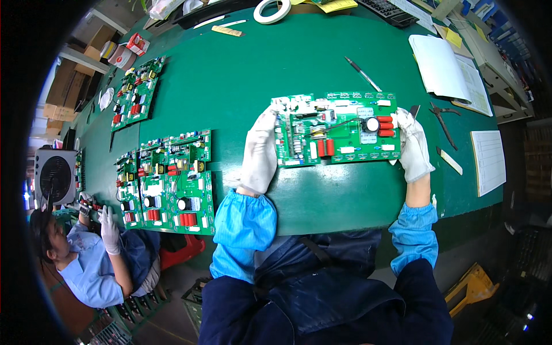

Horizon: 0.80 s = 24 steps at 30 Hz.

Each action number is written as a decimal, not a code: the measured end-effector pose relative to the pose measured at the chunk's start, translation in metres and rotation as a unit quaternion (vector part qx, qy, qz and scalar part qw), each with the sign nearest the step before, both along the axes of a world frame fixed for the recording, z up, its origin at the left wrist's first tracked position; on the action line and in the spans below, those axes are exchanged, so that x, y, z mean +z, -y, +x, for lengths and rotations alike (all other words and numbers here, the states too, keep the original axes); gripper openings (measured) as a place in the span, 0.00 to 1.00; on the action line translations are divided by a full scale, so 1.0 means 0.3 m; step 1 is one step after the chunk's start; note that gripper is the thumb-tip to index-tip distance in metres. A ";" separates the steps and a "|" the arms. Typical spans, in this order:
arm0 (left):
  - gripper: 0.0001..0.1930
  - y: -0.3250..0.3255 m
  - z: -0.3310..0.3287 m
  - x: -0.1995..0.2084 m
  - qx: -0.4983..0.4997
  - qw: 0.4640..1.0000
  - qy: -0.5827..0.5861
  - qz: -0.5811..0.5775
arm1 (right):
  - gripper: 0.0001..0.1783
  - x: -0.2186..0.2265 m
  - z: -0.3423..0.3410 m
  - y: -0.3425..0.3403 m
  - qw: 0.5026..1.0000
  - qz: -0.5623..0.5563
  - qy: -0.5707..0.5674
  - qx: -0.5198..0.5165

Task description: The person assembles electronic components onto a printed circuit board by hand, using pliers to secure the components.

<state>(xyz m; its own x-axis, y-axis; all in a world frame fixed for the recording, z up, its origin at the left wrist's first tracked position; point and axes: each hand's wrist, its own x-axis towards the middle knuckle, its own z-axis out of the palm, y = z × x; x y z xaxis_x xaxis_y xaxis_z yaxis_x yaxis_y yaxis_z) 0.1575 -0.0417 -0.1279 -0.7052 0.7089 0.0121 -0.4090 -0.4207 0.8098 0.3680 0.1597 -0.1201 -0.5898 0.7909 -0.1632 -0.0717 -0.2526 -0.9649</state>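
Observation:
A green circuit board (351, 135) is held up over the green table, its populated side showing red capacitors, a round black-and-white capacitor and a loose dark wire. The white-gloved fingers of my left hand (260, 150) are closed on its left edge. At the opposite edge, my right hand (414, 146), also gloved in white, grips the board. A small dark piece (415, 109) sticks up beside the right fingers; I cannot tell whether it is in that hand. Fingertips behind the board are hidden.
More circuit boards (175, 181) lie at the left, with another group (137, 95) farther back. A pen (362, 73), pliers (445, 123), a cutter-like strip (449, 161) and papers (489, 164) lie around the right side. A co-worker (95, 253) sits at lower left near a fan (56, 175).

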 end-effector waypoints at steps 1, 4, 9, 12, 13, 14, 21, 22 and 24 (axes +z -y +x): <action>0.19 0.012 -0.007 0.013 -0.026 0.985 -0.035 -0.164 | 0.20 -0.007 0.004 -0.011 0.999 0.014 0.038 -0.009; 0.20 0.034 -0.035 -0.035 -0.003 0.936 -0.253 -0.246 | 0.19 -0.013 0.022 -0.028 0.999 0.011 0.031 -0.014; 0.26 -0.011 -0.022 0.001 0.230 0.733 -0.598 -0.230 | 0.18 -0.061 0.044 -0.095 0.999 -0.019 -0.028 -0.029; 0.28 -0.006 0.017 0.019 0.144 0.659 -0.723 -0.150 | 0.21 -0.080 0.068 -0.115 0.999 -0.010 0.032 -0.023; 0.28 0.001 0.021 0.038 0.105 0.608 -0.780 -0.106 | 0.21 -0.080 0.074 -0.113 0.998 0.006 0.057 0.000; 0.27 0.010 0.035 0.060 0.021 0.608 -0.776 -0.167 | 0.20 -0.092 0.085 -0.110 0.998 -0.035 0.048 -0.006; 0.18 0.042 0.067 0.076 -0.059 0.984 -0.095 -0.137 | 0.30 0.088 0.034 -0.038 0.977 0.060 0.196 -0.064; 0.16 0.048 0.076 0.127 -0.102 0.988 0.060 -0.100 | 0.31 0.072 0.025 -0.045 0.973 0.119 0.168 -0.106; 0.15 0.056 0.057 0.073 -0.065 0.991 0.037 -0.108 | 0.32 0.075 0.018 -0.031 0.988 0.084 0.099 -0.085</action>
